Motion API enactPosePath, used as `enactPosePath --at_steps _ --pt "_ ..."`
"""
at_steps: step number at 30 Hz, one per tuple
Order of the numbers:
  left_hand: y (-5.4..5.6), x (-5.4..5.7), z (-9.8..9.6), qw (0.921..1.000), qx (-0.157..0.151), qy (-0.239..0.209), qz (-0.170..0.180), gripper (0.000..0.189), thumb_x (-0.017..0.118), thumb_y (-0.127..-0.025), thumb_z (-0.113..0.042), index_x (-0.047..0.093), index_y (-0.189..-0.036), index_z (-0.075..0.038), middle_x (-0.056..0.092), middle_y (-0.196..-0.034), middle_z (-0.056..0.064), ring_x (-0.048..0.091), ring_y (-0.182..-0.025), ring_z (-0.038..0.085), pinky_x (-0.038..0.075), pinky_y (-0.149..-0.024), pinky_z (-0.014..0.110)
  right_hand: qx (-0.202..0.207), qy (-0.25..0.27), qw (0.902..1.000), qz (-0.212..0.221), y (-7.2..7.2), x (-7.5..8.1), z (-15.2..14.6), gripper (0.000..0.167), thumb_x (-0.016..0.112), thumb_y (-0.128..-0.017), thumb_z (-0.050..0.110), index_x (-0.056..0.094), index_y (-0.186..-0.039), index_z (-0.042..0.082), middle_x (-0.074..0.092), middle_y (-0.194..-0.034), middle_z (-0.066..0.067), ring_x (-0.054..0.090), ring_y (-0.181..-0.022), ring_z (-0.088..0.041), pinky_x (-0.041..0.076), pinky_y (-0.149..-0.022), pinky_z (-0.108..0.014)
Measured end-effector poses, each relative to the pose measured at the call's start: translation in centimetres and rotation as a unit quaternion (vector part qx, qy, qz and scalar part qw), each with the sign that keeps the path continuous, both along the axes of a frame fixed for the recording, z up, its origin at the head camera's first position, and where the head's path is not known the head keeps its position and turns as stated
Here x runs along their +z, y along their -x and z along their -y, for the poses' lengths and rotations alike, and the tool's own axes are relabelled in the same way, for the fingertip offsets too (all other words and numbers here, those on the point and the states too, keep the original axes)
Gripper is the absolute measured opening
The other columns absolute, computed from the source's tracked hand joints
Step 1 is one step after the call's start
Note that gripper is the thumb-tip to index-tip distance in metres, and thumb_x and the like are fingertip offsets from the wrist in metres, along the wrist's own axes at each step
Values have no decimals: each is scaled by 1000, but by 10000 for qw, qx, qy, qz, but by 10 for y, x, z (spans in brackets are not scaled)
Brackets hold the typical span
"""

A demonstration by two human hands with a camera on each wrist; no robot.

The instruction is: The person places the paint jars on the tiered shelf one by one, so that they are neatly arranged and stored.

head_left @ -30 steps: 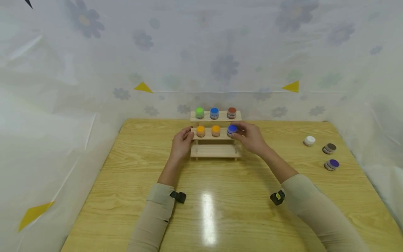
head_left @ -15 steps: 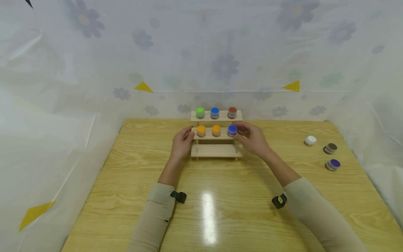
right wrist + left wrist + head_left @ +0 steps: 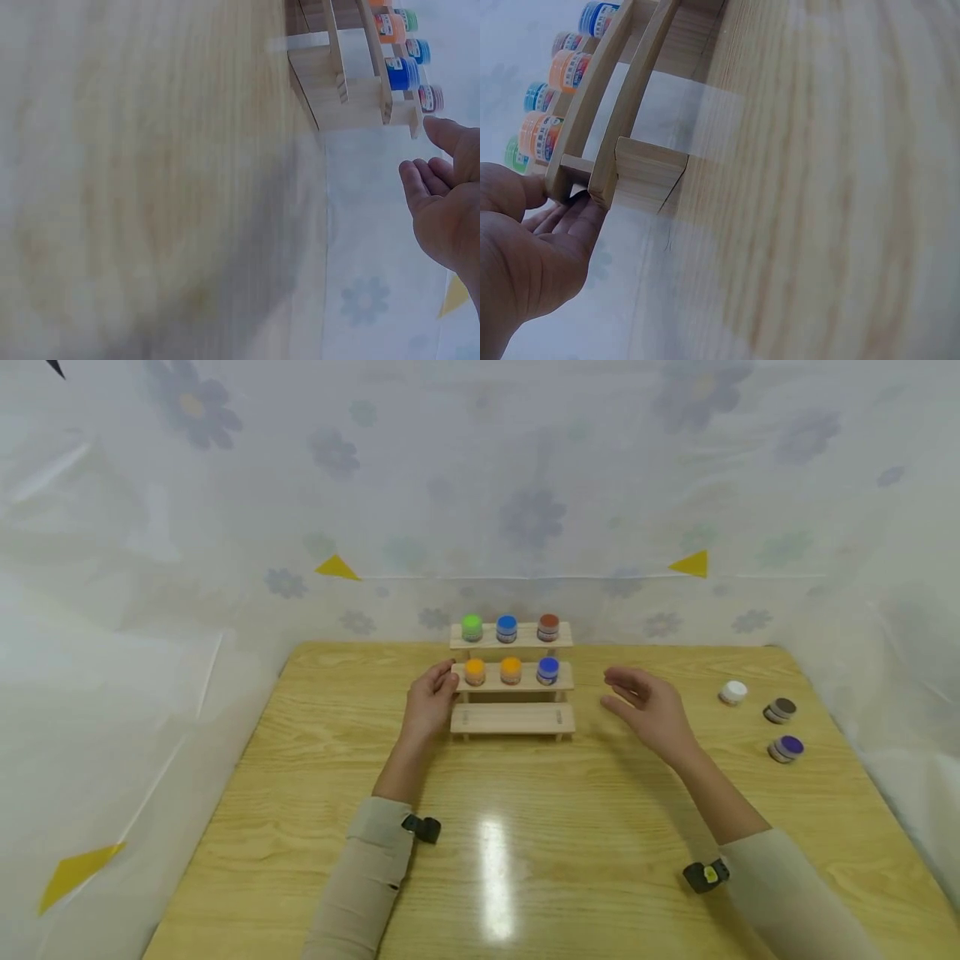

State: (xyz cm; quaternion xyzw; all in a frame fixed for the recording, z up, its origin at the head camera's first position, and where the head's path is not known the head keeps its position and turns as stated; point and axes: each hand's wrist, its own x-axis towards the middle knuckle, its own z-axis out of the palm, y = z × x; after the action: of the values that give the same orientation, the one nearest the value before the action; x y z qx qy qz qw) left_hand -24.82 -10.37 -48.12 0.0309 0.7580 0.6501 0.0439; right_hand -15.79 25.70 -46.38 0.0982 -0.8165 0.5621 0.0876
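Note:
A three-step wooden display rack [image 3: 513, 718] stands at the back of the table. Its top step bears a green-lidded paint jar [image 3: 472, 628], a blue-lidded one [image 3: 507, 629] and a red-brown-lidded one [image 3: 548, 627]. On the middle step sit two orange paint jars [image 3: 475, 672] and a dark blue one [image 3: 547, 672]; the bottom step is bare. My left hand [image 3: 429, 702] holds the middle step's left end, thumb on top and fingers [image 3: 574, 221] beneath in the left wrist view. To the right of the rack, my right hand [image 3: 651, 710] hovers with relaxed fingers, holding nothing.
Three more jars stand on the right of the table: a white-lidded jar [image 3: 733, 693], a dark-lidded jar [image 3: 781, 710] and a purple-lidded jar [image 3: 786, 749]. A flowered white sheet [image 3: 420, 485] hangs behind the table [image 3: 585, 852] and along its sides.
My right hand has let go of the dark blue paint jar on the middle step and moved right, away from the rack. My left hand keeps its place at the rack's left end.

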Motion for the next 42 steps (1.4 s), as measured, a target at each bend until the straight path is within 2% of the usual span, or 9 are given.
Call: enactPosePath --at_steps 6,12,20,27,32,37,42 --pt "0 1 1 10000 -19 -19 62 46 55 -113 -22 52 -156 -5 64 -142 17 62 -132 28 59 -106 35 -235 74 9997 42 -27 -6 -20 48 73 -102 9 57 -146 -5 61 -143 -20 62 -133 -24 54 -103 -17" --pt "-1 -1 2 10000 -20 -2 37 46 55 -113 -23 52 -155 -4 63 -144 18 61 -133 29 58 -107 37 -440 34 9990 114 -47 -11 -37 49 73 -102 11 57 -146 -4 63 -141 -10 63 -129 -7 55 -101 -15" --pt "-3 -3 3 9998 -154 -162 1 47 54 -113 -23 50 -157 -4 59 -150 18 59 -137 29 57 -109 39 -844 59 9957 389 -69 -17 -60 48 73 -103 14 59 -145 -3 65 -133 8 63 -121 4 56 -97 -15" --pt "-2 -2 2 9996 -234 -142 -76 49 53 -114 -23 48 -157 -2 58 -151 18 58 -138 29 57 -109 39 -1219 39 9900 706 -92 -27 -91 52 75 -102 15 56 -147 -4 65 -134 12 64 -121 3 56 -95 -12" --pt "-1 -1 2 9996 -230 -88 -122 49 54 -113 -25 49 -157 -3 58 -151 17 58 -137 28 57 -108 39 -1557 361 9833 864 -106 -33 -112 51 78 -99 11 59 -144 -4 68 -127 15 66 -115 5 56 -93 -11" --pt "-1 0 3 9996 -233 -68 -147 49 54 -113 -26 50 -157 -4 57 -152 18 58 -138 29 57 -109 41 -1898 772 9739 978 -118 -32 -131 43 79 -97 8 66 -138 6 71 -121 19 67 -109 9 56 -89 -8" --pt "-2 -1 3 9997 -189 -55 -125 48 55 -113 -26 51 -156 -6 58 -150 17 58 -137 27 58 -107 37 -2058 1443 9631 962 -132 -33 -146 41 80 -95 5 68 -134 7 73 -120 17 70 -106 7 56 -88 -9"
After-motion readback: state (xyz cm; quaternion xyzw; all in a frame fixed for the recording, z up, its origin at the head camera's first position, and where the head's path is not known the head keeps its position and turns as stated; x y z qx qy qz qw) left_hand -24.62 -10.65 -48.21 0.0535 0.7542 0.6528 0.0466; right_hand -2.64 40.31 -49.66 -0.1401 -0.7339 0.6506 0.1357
